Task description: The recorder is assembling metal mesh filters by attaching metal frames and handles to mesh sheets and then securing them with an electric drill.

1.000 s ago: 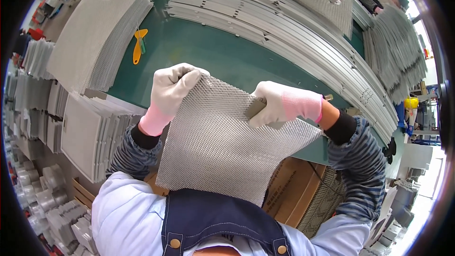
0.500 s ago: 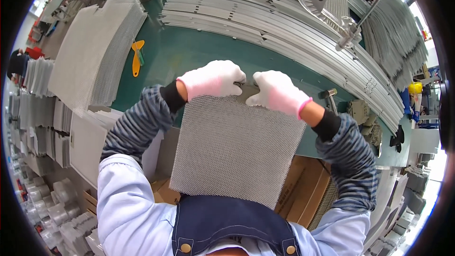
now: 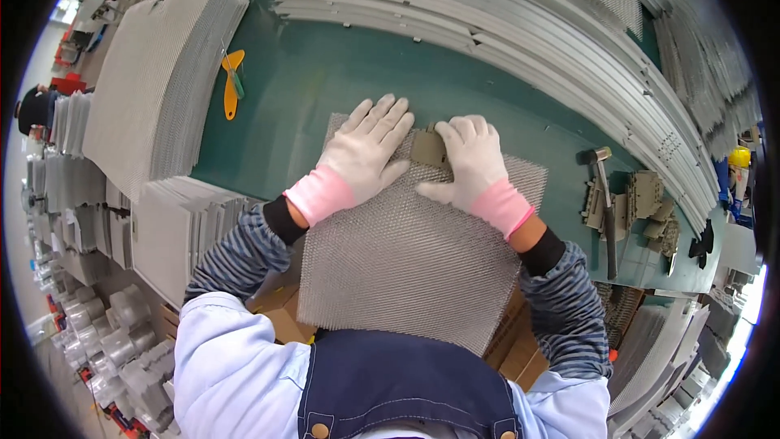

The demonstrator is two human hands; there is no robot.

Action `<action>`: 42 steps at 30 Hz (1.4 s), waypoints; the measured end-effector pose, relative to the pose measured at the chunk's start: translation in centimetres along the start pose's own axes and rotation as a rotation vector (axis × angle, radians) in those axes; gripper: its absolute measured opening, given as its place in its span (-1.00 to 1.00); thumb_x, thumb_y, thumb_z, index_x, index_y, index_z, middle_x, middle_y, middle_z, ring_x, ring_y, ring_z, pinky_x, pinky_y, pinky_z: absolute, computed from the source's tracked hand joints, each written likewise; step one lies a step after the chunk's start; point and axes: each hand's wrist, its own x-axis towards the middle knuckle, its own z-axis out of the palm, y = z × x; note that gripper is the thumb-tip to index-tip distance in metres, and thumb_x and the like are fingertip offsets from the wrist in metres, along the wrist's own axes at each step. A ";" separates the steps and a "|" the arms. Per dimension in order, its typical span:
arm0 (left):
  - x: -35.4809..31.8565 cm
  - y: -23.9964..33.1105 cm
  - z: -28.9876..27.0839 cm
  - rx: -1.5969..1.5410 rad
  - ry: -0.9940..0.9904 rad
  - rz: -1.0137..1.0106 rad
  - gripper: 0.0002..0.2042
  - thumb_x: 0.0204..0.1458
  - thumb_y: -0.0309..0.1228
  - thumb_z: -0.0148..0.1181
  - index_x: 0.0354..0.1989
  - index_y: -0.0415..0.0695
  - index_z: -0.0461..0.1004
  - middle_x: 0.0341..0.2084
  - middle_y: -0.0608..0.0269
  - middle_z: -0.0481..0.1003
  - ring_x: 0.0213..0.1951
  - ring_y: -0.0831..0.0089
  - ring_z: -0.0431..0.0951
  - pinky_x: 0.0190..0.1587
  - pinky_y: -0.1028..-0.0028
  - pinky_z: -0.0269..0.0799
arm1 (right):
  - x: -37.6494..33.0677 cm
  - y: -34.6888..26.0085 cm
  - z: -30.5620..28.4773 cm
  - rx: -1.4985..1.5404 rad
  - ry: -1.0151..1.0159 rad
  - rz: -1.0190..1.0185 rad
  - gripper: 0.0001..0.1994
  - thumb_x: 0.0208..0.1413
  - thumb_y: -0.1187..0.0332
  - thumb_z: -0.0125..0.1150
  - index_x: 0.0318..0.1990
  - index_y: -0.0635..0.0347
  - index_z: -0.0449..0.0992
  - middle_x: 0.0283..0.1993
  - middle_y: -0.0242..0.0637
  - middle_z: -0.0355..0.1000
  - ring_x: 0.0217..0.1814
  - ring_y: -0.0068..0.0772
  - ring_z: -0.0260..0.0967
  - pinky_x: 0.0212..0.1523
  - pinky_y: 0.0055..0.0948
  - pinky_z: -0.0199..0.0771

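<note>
A square sheet of silver metal mesh (image 3: 406, 256) lies flat on the green table (image 3: 325, 81), its near edge hanging over toward my body. My left hand (image 3: 366, 150), in a white glove with a pink cuff, presses flat on the mesh's far left part, fingers spread. My right hand (image 3: 471, 162), gloved the same way, rests on the far middle of the mesh. Its fingers touch a small grey-brown metal clip (image 3: 428, 146) that sits between the two hands at the mesh's far edge.
Tall stacks of mesh sheets (image 3: 154, 81) stand at the left. Long metal frame strips (image 3: 520, 24) lie across the back. An orange-handled tool (image 3: 232, 83) lies on the table at the left. A hammer (image 3: 603, 187) and several small clips (image 3: 646, 203) lie at the right.
The mesh sheet, held up tilted a second ago, now lies flat on the table. Both hands moved from gripping its top edge to pressing down on it beside the clip.
</note>
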 end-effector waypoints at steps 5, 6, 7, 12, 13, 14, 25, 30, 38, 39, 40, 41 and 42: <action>0.5 -0.1 0.0 0.001 0.028 0.026 -0.34 -0.03 -0.26 0.28 0.25 -0.27 0.23 0.27 -0.05 0.22 0.34 0.06 0.16 0.36 0.11 0.05 | 0.1 0.6 0.2 0.119 0.025 -0.028 -0.24 -0.45 0.09 0.53 -0.03 0.31 0.40 -0.06 -0.10 0.28 0.04 -0.03 0.21 0.10 -0.14 0.26; 0.5 0.0 -0.1 0.003 0.037 0.033 -0.34 -0.03 -0.26 0.28 0.25 -0.27 0.23 0.27 -0.05 0.22 0.34 0.06 0.16 0.36 0.11 0.05 | 0.1 0.6 0.1 0.109 0.031 -0.029 -0.24 -0.45 0.09 0.53 -0.03 0.31 0.40 -0.06 -0.10 0.28 0.04 -0.03 0.21 0.10 -0.14 0.26; 0.4 0.0 -0.3 -0.047 0.097 0.015 -0.34 -0.04 -0.28 0.28 0.24 -0.27 0.24 0.26 -0.07 0.23 0.33 0.05 0.17 0.35 0.12 0.07 | 0.2 0.5 0.0 0.121 0.035 -0.017 -0.31 -0.39 0.13 0.52 -0.05 0.31 0.41 -0.07 -0.11 0.29 0.03 -0.04 0.22 0.09 -0.16 0.27; -3.6 -1.8 -3.2 -0.360 0.506 -0.361 -0.42 0.01 -0.32 0.25 0.21 -0.30 0.30 0.12 0.00 0.41 0.15 0.19 0.42 0.20 0.28 0.31 | -0.2 0.7 -2.9 0.570 -0.086 0.218 -0.68 -0.04 0.42 0.31 -0.10 0.30 0.45 -0.12 -0.14 0.37 -0.07 -0.19 0.39 0.01 -0.27 0.43; -5.8 -2.0 -3.9 -0.580 0.463 -0.628 -0.43 0.03 -0.36 0.24 0.22 -0.31 0.29 0.07 0.05 0.46 0.07 0.28 0.49 0.13 0.36 0.39 | 0.0 0.2 -5.1 0.726 -0.168 0.322 -0.74 0.02 0.55 0.23 -0.11 0.36 0.43 -0.14 -0.25 0.41 -0.12 -0.49 0.42 -0.09 -0.45 0.48; -8.4 -2.7 -5.0 -0.907 0.312 -0.687 -0.45 0.04 -0.40 0.22 0.23 -0.31 0.29 0.02 0.11 0.50 0.00 0.39 0.51 0.07 0.43 0.41 | 0.0 -0.7 -7.1 0.770 -0.194 0.324 -0.76 0.03 0.58 0.20 -0.11 0.36 0.43 -0.19 -0.29 0.42 -0.16 -0.55 0.40 -0.12 -0.50 0.47; -13.4 7.6 -24.0 -0.792 0.582 -0.504 -0.78 0.02 -0.44 0.25 -0.19 -0.30 0.57 -0.40 0.35 0.57 -0.36 0.61 0.50 -0.25 0.58 0.39 | 0.5 -13.9 -30.4 0.084 0.064 -0.131 -0.73 0.06 0.48 0.13 -0.06 0.34 0.47 -0.27 -0.27 0.45 -0.21 -0.50 0.44 -0.12 -0.50 0.48; -17.2 13.3 -32.3 -0.289 0.486 -0.229 -0.75 0.01 -0.51 0.10 -0.14 -0.34 0.55 -0.27 0.19 0.60 -0.25 0.45 0.59 -0.14 0.46 0.49 | -2.0 -14.0 -29.9 0.151 0.296 -0.453 -0.74 -0.07 0.59 0.25 -0.15 0.29 0.52 -0.18 -0.31 0.48 -0.12 -0.44 0.46 -0.06 -0.47 0.50; -14.4 11.2 -6.7 0.250 0.156 0.354 -0.68 -0.13 -0.42 0.20 -0.12 -0.13 0.52 -0.05 0.13 0.51 0.03 0.20 0.50 0.08 0.15 0.42 | -12.9 1.5 -6.8 0.033 0.164 -0.390 -0.75 -0.20 0.55 0.27 -0.27 0.13 0.52 -0.06 -0.23 0.42 0.08 -0.07 0.38 0.05 -0.15 0.41; -14.6 10.3 -4.5 0.246 0.122 0.328 -0.67 -0.16 -0.41 0.25 -0.13 -0.13 0.51 -0.05 0.13 0.50 0.04 0.20 0.48 0.10 0.14 0.40 | -13.6 2.4 -5.2 -0.001 0.106 -0.342 -0.74 -0.17 0.55 0.26 -0.23 0.15 0.52 -0.03 -0.19 0.42 0.11 -0.02 0.36 0.10 -0.13 0.39; -14.2 10.2 -4.1 0.190 0.044 0.277 -0.57 -0.24 -0.38 0.32 -0.09 -0.12 0.49 -0.02 0.11 0.47 0.07 0.16 0.45 0.13 0.13 0.37 | -13.8 2.5 -4.7 0.066 0.096 -0.275 -0.74 -0.10 0.55 0.21 -0.18 0.16 0.50 0.00 -0.17 0.41 0.13 -0.02 0.35 0.14 -0.11 0.36; -13.9 9.9 -4.0 0.161 0.025 0.275 -0.57 -0.24 -0.38 0.32 -0.09 -0.12 0.49 -0.02 0.11 0.47 0.07 0.16 0.45 0.13 0.13 0.37 | -14.2 2.7 -4.3 0.080 0.073 -0.254 -0.74 -0.10 0.55 0.21 -0.18 0.16 0.50 0.00 -0.17 0.41 0.13 -0.02 0.35 0.14 -0.11 0.36; -13.3 9.5 -4.3 0.081 -0.023 0.277 -0.55 -0.27 -0.37 0.34 -0.09 -0.12 0.48 -0.01 0.11 0.46 0.07 0.15 0.44 0.13 0.13 0.36 | -14.2 2.6 -4.4 0.075 0.089 -0.256 -0.73 -0.09 0.55 0.21 -0.16 0.16 0.50 0.01 -0.18 0.41 0.15 -0.02 0.34 0.16 -0.10 0.34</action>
